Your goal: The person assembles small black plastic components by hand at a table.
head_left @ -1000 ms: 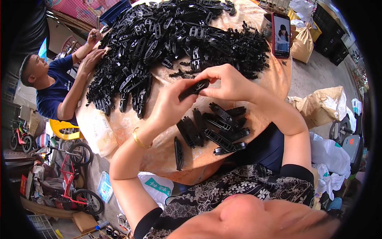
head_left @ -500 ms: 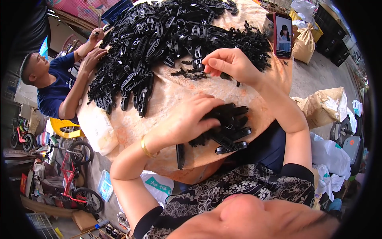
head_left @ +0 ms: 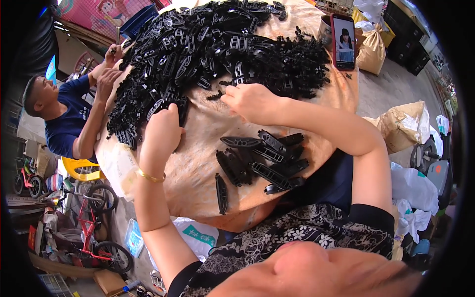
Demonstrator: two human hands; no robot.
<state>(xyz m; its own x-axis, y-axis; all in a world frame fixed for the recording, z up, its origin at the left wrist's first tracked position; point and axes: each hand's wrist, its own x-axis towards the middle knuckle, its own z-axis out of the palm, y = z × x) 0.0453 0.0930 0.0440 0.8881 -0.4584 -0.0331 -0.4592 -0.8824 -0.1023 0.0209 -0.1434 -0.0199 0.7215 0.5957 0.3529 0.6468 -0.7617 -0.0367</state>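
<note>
Tan, wrinkled sheeting over a round table (head_left: 198, 173), littered yard around it: small bicycles (head_left: 94, 237) at near left, stuffed sacks (head_left: 405, 126) at right. Close to the near edge, a small heap of finished black plastic clips (head_left: 262, 161), one stray clip (head_left: 221, 193) just left of it. Beyond that, left hand (head_left: 162, 131) palm down, fingers curled at the near left fringe of the big pile of black plastic parts (head_left: 208, 54), touching it; whether anything is gripped, cannot tell. Right hand (head_left: 250, 101) further right, fingers bent and pinched at the pile's near edge, contents hidden, small loose pieces just beside the fingertips. Past both hands, the big pile filling the far half of the table. At far right, a phone (head_left: 343, 42) propped upright. At far left, another person's hands (head_left: 110, 67) in the pile's left edge.
</note>
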